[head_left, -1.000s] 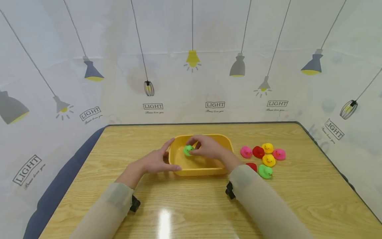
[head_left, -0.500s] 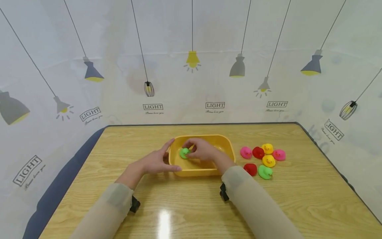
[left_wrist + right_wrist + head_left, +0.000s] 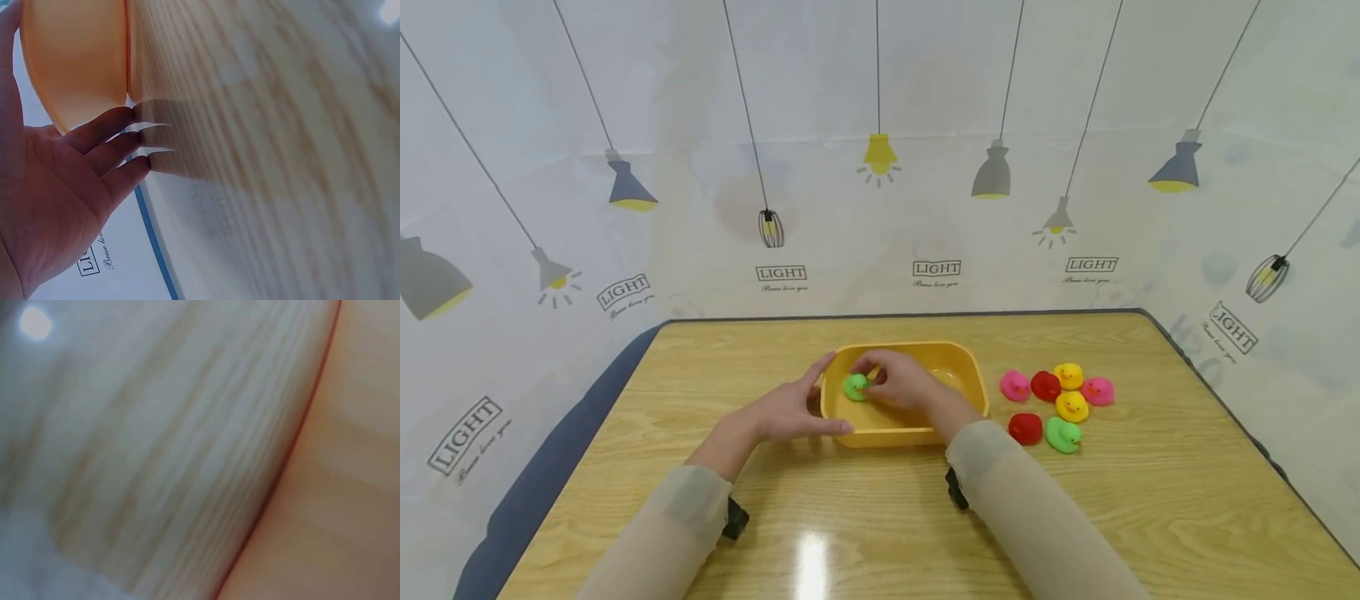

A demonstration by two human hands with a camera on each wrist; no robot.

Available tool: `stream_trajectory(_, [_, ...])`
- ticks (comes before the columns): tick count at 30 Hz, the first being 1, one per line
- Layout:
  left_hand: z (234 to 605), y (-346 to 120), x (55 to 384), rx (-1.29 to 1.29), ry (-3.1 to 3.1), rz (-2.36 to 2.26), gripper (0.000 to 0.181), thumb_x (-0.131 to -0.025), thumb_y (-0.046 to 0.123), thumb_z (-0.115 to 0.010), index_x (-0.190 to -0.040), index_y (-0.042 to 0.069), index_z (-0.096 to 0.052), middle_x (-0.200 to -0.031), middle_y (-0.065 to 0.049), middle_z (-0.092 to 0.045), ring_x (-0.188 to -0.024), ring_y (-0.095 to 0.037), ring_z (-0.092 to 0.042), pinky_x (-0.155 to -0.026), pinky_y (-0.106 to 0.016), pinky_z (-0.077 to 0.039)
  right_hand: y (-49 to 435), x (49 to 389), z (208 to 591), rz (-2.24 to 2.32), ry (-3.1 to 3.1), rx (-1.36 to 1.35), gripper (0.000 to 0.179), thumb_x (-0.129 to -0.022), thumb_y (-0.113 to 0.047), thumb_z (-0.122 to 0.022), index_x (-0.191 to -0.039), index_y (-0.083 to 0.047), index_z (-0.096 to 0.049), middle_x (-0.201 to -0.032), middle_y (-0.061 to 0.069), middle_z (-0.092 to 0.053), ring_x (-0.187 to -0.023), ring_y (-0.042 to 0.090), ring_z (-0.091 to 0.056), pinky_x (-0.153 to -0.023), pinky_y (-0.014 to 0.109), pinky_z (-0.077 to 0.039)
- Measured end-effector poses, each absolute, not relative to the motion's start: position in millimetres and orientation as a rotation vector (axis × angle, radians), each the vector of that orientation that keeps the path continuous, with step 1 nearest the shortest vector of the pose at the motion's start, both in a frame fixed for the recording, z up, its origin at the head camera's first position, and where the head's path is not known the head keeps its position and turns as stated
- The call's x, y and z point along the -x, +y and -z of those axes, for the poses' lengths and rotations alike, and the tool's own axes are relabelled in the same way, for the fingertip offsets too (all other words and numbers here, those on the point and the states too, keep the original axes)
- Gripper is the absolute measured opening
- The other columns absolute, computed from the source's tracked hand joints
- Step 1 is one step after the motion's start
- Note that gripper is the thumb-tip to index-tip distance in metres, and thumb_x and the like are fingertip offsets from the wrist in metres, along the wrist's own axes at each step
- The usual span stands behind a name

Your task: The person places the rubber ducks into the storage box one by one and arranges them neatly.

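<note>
In the head view, a yellow plastic basin (image 3: 887, 437) stands on the wooden table. Inside its left part is a small green rubber duck (image 3: 856, 387), which my right hand (image 3: 906, 385) holds between thumb and fingers from the right side. My left hand (image 3: 786, 410) rests at the basin's left end with thumb and index finger spread along the rim. In the left wrist view, the other fingers of that left hand (image 3: 69, 169) reach down to the table beside the basin (image 3: 75, 56). The right wrist view shows just the basin's outer wall (image 3: 325, 506) and tabletop; the hand is out of it.
Right of the basin lie several rubber ducks: pink (image 3: 1016, 385), red (image 3: 1026, 428), yellow (image 3: 1072, 407) and another green duck (image 3: 1063, 435). Behind the wooden table (image 3: 737, 342) hangs a white sheet (image 3: 850, 233) printed with lamps.
My right hand has moved left inside the basin, and the green duck has gone with it toward the left end. My left hand keeps its place. The head view has shifted slightly.
</note>
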State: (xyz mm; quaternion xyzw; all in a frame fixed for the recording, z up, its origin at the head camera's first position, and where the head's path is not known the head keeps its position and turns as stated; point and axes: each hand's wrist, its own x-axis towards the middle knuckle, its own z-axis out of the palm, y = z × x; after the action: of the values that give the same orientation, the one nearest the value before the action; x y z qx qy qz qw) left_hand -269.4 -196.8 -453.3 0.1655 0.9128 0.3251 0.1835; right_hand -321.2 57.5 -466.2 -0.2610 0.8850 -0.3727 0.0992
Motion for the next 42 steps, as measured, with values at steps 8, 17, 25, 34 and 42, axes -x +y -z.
stream_trajectory(8, [452.5, -196.9, 268.2, -0.474, 2.578, -0.910, 0.131, -0.085, 0.076, -0.082, -0.178, 0.035, 0.000, -0.160, -0.011, -0.063, -0.142, -0.034, -0.060, -0.120, -0.057, -0.047, 55.3, 320.7, 467.0, 1.110, 2.614, 0.779, 0.027, -0.101, -0.010, -0.081, -0.126, -0.018, -0.075, -0.126, 0.001, -0.075, -0.094, 0.017, -0.064, -0.094, 0.034, -0.057])
stream_trajectory(17, [451.9, -196.6, 267.6, -0.478, 2.590, -0.893, 0.131, -0.084, 0.077, -0.082, -0.178, 0.036, -0.001, -0.161, -0.010, -0.062, -0.133, -0.031, -0.063, -0.111, -0.052, -0.051, 55.2, 322.3, 468.6, 1.114, 2.614, 0.816, 0.030, -0.100, -0.008, -0.081, -0.128, -0.016, -0.075, -0.125, 0.003, -0.075, -0.094, 0.016, -0.065, -0.095, 0.034, -0.058])
stream_trajectory(25, [453.0, -197.3, 268.1, -0.477, 2.591, -0.889, 0.130, -0.084, 0.078, -0.081, -0.178, 0.039, 0.000, -0.161, -0.011, -0.062, -0.137, -0.033, -0.062, -0.114, -0.054, -0.050, 54.3, 321.1, 467.0, 1.102, 2.617, 0.809, 0.032, -0.101, -0.006, -0.079, -0.131, -0.015, -0.074, -0.128, 0.005, -0.074, -0.097, 0.018, -0.065, -0.097, 0.037, -0.059])
stream_trajectory(34, [452.0, -197.2, 268.2, -0.471, 2.591, -0.885, 0.130, -0.084, 0.078, -0.081, -0.178, 0.037, -0.001, -0.158, -0.010, -0.064, -0.132, -0.032, -0.063, -0.112, -0.053, -0.051, 52.6, 322.7, 466.7, 1.084, 2.628, 0.810, 0.034, -0.101, -0.006, -0.079, -0.133, -0.013, -0.073, -0.128, 0.006, -0.074, -0.096, 0.018, -0.065, -0.096, 0.037, -0.059])
stream_trajectory(42, [451.8, -197.5, 267.0, -0.469, 2.593, -0.885, 0.130, -0.084, 0.078, -0.081, -0.178, 0.039, 0.000, -0.159, -0.011, -0.064, -0.139, -0.034, -0.061, -0.117, -0.056, -0.049, 56.5, 320.6, 461.3, 1.146, 2.583, 0.802, 0.040, -0.101, -0.005, -0.079, -0.139, -0.009, -0.068, -0.134, 0.010, -0.071, -0.101, 0.019, -0.068, -0.098, 0.036, -0.061])
